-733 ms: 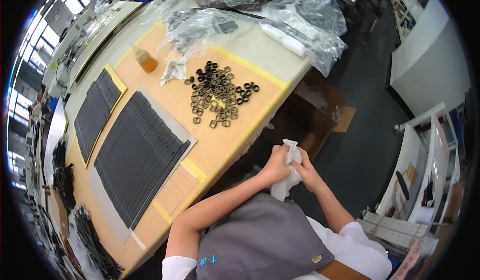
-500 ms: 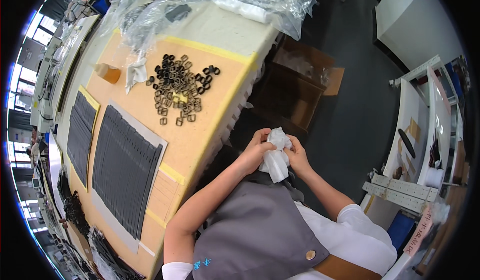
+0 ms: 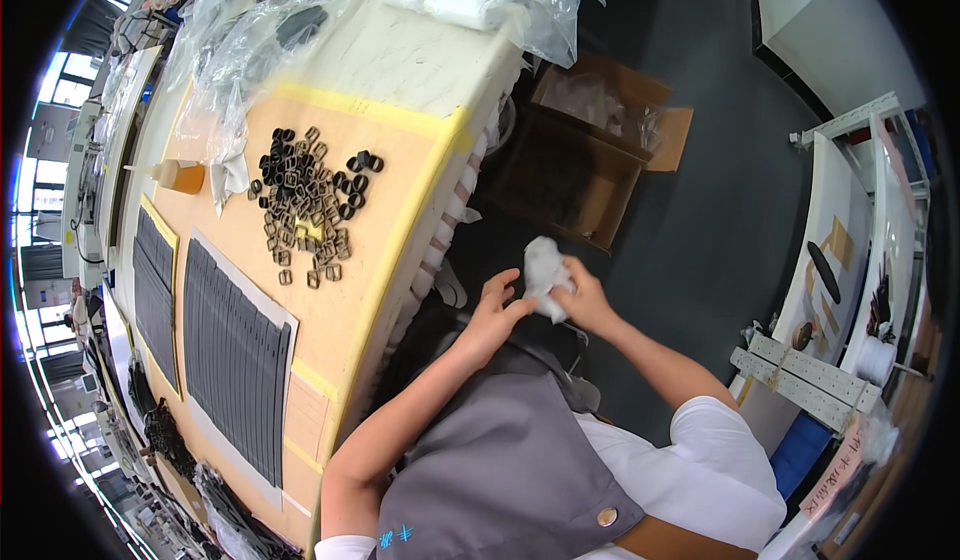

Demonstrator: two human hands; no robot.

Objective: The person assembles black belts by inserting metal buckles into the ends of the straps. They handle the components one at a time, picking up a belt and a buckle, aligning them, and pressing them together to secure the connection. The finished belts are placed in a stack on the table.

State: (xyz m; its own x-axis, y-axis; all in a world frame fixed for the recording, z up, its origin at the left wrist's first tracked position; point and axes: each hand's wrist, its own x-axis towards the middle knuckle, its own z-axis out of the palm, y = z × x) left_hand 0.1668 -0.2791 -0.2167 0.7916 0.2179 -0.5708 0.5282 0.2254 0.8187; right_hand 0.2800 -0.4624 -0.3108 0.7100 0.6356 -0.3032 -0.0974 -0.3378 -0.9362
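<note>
Left fingers [image 3: 496,284] loosely spread, right fingers [image 3: 577,273] curled in, both forearms [image 3: 425,390] angled inward

The crumpled sheet [image 3: 545,272] is plain white. The counter [image 3: 395,155] has a light orange-beige surface, and yellow tape [image 3: 365,112] makes a border on it; beyond this border the top is greyish white. The large group of strips [image 3: 232,360] is dark grey, and side by side they give a striped pattern. The loose rings [image 3: 352,190] are black, while the square buckles [image 3: 285,250] have a dull bronze colour. The bottle [image 3: 185,178] shows an orange liquid, and the rag [image 3: 231,175] near it is white. The carton [image 3: 570,190] is brown, the floor [image 3: 690,270] dark grey. The apron [image 3: 490,460] is purplish grey with a small bright blue mark and a golden button [image 3: 606,517]; the sleeve [image 3: 730,470] is white.
</note>
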